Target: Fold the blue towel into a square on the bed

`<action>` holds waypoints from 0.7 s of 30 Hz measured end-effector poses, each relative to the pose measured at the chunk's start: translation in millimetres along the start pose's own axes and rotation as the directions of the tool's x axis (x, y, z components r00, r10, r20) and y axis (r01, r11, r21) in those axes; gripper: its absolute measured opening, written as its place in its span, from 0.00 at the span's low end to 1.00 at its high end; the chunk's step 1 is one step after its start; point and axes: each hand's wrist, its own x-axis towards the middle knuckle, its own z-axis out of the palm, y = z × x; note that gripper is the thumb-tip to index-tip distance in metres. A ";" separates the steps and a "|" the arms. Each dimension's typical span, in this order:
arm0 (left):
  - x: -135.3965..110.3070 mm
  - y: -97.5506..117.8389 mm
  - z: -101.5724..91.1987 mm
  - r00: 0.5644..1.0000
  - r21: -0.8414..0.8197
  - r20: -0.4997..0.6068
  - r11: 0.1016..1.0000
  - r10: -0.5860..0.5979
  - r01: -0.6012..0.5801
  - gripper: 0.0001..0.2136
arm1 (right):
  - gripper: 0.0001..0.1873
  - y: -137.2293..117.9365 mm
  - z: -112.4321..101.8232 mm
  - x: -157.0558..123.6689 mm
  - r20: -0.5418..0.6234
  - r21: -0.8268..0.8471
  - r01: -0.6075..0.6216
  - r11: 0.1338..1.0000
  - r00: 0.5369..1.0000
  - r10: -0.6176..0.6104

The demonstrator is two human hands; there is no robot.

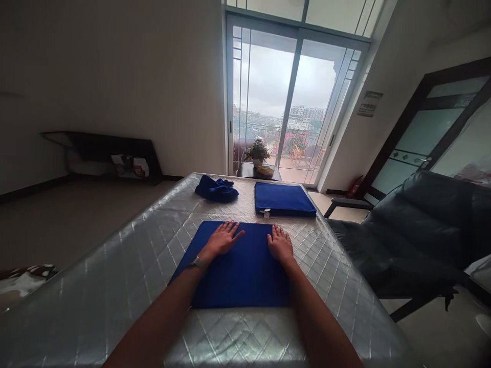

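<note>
A blue towel (241,271) lies spread flat on a plastic-wrapped quilted mattress (115,276) in front of me. My left hand (223,239) rests flat on its far left part, fingers stretched out, a watch on the wrist. My right hand (281,244) lies flat on its far right part, fingers together and extended. Further away sits a neat stack of folded blue towels (283,199), and to its left a crumpled blue towel (217,188).
A dark leather chair (418,230) stands close to the mattress's right side. Beyond the far end are a small table with a potted plant (258,152) and glass balcony doors (291,102). A low dark shelf (103,151) lines the left wall.
</note>
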 end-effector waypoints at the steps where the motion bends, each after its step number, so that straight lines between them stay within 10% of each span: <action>1: -5.1 -12.4 -3.9 1.000 0.008 0.002 1.000 -0.028 0.028 0.37 | 0.33 0.1 -0.2 0.0 0.003 -0.001 -0.002 1.000 1.000 0.002; 7: -26.4 -55.8 -13.0 0.987 0.035 -0.014 0.987 -0.159 0.159 0.37 | 0.33 0.1 -1.6 1.1 0.025 -0.021 -0.011 1.000 1.000 0.011; 21: -26.7 -54.8 -9.2 0.983 0.000 -0.070 0.985 -0.172 0.173 0.40 | 0.33 -0.9 -1.8 1.0 0.016 -0.070 -0.022 0.997 1.000 0.024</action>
